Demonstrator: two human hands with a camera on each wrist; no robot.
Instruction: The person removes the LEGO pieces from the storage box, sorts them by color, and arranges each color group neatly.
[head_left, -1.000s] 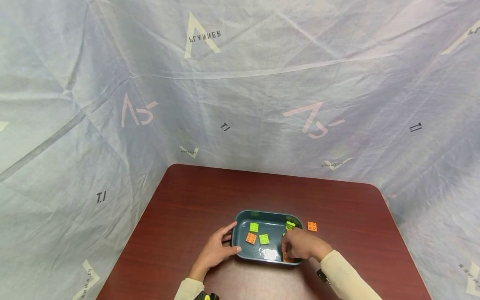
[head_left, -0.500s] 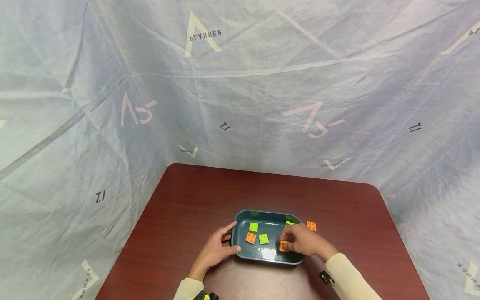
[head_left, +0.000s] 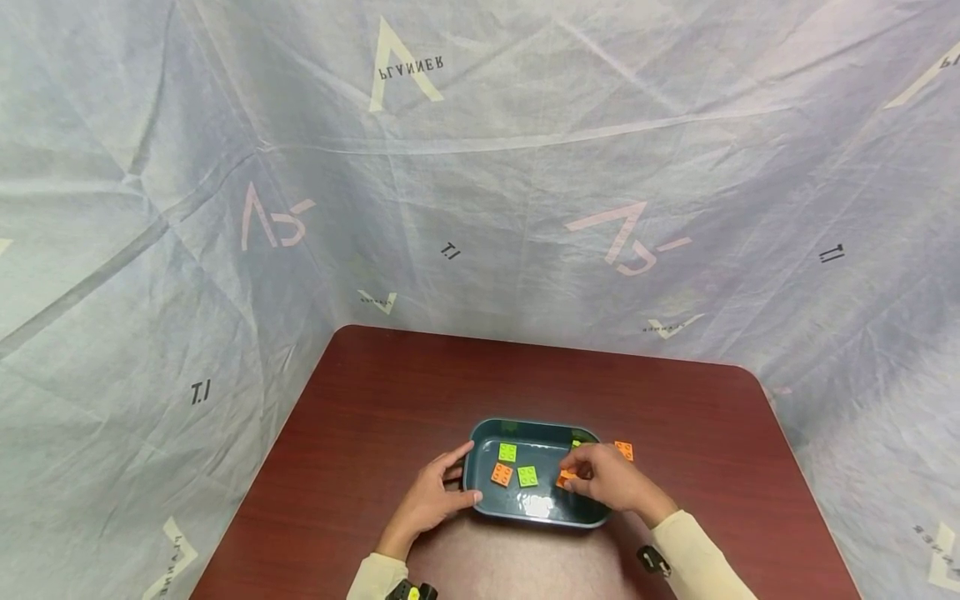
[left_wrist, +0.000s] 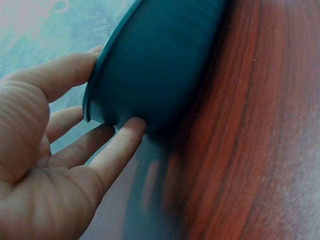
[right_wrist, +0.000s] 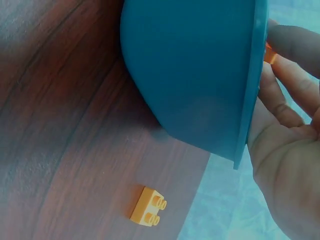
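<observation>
My left hand (head_left: 431, 502) grips the left end of a dark teal plastic tray (head_left: 540, 523), thumb and forefinger at its rim; in the left wrist view other fingertips rest against the outer wall. Over the tray's right part, my right hand (head_left: 606, 477) pinches an orange toy building brick (head_left: 564, 478) between thumb and fingers. That brick (right_wrist: 270, 53) shows just past the rim in the right wrist view. Inside the tray lie a green brick (head_left: 507, 452), another green brick (head_left: 527, 476) and an orange brick (head_left: 502, 475). A further green brick (head_left: 576, 444) is mostly hidden behind my right hand.
One more orange brick (head_left: 624, 450) lies on the red-brown wooden table (head_left: 420, 392), just outside the tray's right end. Pale printed sheeting (head_left: 495, 200) hangs behind the table and along its sides.
My right hand has lifted the orange brick from the tray's near right corner and brought it slightly away from me and to the left. The left hand and tray have stayed put.
</observation>
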